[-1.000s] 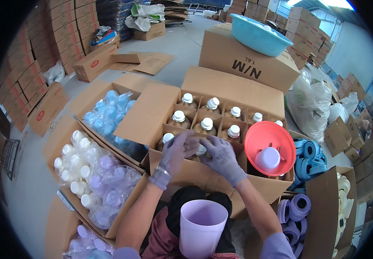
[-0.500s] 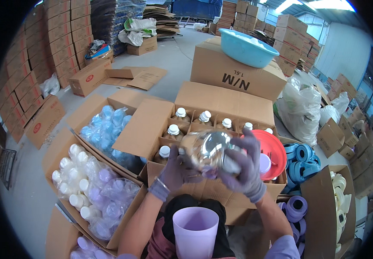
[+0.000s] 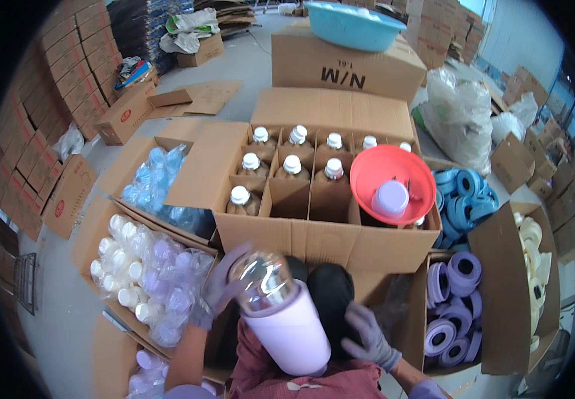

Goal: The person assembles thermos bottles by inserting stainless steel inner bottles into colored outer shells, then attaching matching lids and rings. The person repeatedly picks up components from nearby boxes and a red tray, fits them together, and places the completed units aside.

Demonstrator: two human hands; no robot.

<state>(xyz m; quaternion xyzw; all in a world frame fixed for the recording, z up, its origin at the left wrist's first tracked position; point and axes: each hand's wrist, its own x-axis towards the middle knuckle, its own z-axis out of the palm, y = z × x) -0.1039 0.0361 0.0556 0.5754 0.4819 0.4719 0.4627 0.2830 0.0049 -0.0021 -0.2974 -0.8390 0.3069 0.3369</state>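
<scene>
My lap [image 3: 336,289] seems to prop the lilac casing [image 3: 290,336], tilted with the mirrored liner [image 3: 263,282] partly inside; my right hand [image 3: 370,339] is spread beside it, while my left hand [image 3: 221,290] meets the liner, too blurred to tell its grip. Beyond, cardboard dividers [image 3: 309,199] presumably keep the capped bottles [image 3: 292,170] apart.

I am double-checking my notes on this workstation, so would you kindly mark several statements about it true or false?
1. The shiny bottle sticks partly out of the purple container. True.
2. The right hand grips the shiny bottle. False: it is apart from it, with its fingers spread.
3. The red dish has a light purple piece in it. True.
4. The light blue basin stands on the floor. False: it sits on a cardboard box.
5. The purple container stands straight upright. False: it is tilted.
</scene>
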